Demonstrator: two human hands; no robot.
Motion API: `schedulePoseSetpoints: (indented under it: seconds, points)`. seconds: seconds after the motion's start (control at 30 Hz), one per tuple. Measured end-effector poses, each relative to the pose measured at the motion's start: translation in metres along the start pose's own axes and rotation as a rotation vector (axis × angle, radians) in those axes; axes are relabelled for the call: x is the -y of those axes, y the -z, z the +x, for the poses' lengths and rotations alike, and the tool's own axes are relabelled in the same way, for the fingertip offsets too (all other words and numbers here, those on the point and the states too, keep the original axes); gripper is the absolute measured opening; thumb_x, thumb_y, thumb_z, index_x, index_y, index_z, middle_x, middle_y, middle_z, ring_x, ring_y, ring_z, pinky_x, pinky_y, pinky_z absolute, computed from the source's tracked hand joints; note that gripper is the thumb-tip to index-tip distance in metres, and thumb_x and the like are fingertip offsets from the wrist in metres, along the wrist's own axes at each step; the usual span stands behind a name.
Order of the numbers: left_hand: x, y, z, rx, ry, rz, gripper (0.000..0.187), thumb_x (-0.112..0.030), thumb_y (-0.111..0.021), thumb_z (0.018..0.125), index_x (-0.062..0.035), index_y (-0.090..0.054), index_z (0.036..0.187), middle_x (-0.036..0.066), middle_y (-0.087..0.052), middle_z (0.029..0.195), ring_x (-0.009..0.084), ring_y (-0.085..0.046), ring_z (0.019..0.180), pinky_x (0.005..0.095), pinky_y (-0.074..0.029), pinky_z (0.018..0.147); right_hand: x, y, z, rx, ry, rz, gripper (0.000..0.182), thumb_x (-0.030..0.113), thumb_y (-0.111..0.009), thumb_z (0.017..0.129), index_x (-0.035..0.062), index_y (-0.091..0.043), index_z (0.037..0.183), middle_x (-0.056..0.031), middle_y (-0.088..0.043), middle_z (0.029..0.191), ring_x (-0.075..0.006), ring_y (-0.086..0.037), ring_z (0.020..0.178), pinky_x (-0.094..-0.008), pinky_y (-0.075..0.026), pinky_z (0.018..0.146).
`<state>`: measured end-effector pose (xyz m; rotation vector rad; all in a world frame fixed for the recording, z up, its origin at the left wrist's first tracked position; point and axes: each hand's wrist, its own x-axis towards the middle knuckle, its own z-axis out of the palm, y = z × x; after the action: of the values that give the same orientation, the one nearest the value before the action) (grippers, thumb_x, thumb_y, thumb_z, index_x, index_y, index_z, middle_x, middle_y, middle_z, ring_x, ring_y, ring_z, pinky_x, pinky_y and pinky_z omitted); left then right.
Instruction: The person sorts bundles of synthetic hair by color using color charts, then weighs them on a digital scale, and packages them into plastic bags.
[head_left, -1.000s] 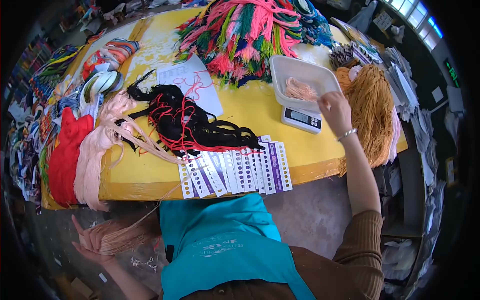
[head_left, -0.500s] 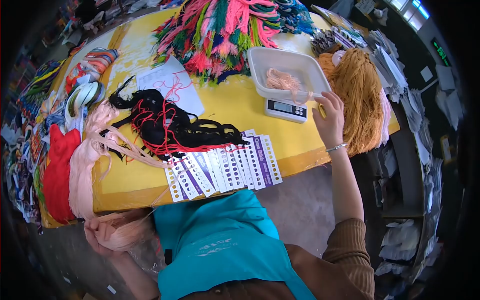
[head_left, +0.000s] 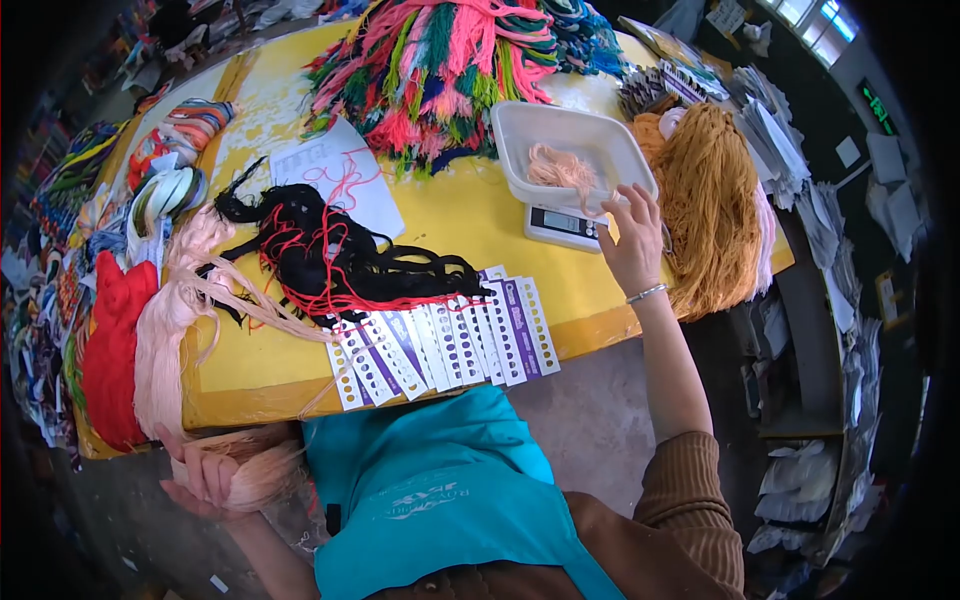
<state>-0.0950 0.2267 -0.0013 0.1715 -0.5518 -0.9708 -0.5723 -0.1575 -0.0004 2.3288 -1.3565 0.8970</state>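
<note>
At the table's lower left, my left hand (head_left: 205, 475) is wrapped round a thick hank of pale peach thread (head_left: 262, 472), below the edge. My right hand (head_left: 633, 245) is beside the near right corner of a white plastic tub (head_left: 510, 150), fingers curved but apart from the thumb, and no thread shows clearly between them. Inside the tub lies a small heap of peach thread (head_left: 556, 167), with one end at the rim near my fingertips. The tub rests on a digital scale (head_left: 562, 229); its display is too small to read.
A black and red thread bundle (head_left: 320, 250) lies on hole-punched cards (head_left: 450, 335) mid-table. Peach (head_left: 160, 350) and red (head_left: 120, 350) hanks drape over the left edge. A golden-brown hank (head_left: 715, 210) is right of the scale, a multicoloured pile (head_left: 450, 70) behind.
My right hand has moved slightly left and down, closer over the tub's corner and the scale. The left hand stays on the hank, its fingers shifted a little. The view has tilted slightly.
</note>
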Motion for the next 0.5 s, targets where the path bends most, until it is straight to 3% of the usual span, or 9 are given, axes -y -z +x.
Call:
schedulePoseSetpoints:
  seconds: [0.13,0.27,0.47,0.5]
  points:
    - [0.0,0.003,-0.001,0.041,0.018,0.005,0.06,-0.024,-0.057,0.098,-0.0027,-0.032,0.149,0.003,-0.045,0.067,0.0088,-0.041,0.047,0.0227,-0.037,0.046,0.003,-0.004,0.002,0.027,-0.004,-0.013,0.033,0.01,-0.076,0.069,0.0117,-0.065,0.1,-0.0095,-0.056,0.128,-0.0319,-0.044,0.131,-0.0472,-0.038,0.103]
    - [-0.001,0.01,-0.004,0.038,0.01,0.013,0.059,-0.024,-0.057,0.098,-0.0022,-0.033,0.148,0.003,-0.045,0.068,0.009,-0.041,0.047,0.0227,-0.037,0.047,0.001,-0.019,0.004,0.033,-0.011,-0.069,0.025,0.011,-0.075,0.07,0.0109,-0.065,0.093,-0.0088,-0.055,0.13,-0.0305,-0.044,0.131,-0.047,-0.037,0.104]
    - [0.002,0.001,0.003,0.039,0.01,0.035,0.066,-0.024,-0.057,0.099,-0.0029,-0.023,0.152,0.004,-0.046,0.068,0.0096,-0.042,0.048,0.023,-0.037,0.046,0.012,-0.021,0.016,-0.081,0.09,-0.132,0.012,0.009,-0.073,0.07,0.0079,-0.062,0.076,-0.008,-0.06,0.126,-0.0321,-0.045,0.13,-0.0465,-0.035,0.104]
    - [0.002,-0.002,0.004,0.039,0.009,0.004,0.07,-0.024,-0.058,0.098,-0.0051,-0.019,0.153,0.003,-0.046,0.067,0.0092,-0.042,0.048,0.0229,-0.037,0.047,0.022,-0.011,0.02,-0.096,0.122,-0.031,0.012,0.009,-0.072,0.069,0.0077,-0.062,0.076,-0.008,-0.061,0.125,-0.0325,-0.046,0.13,-0.0469,-0.035,0.105]
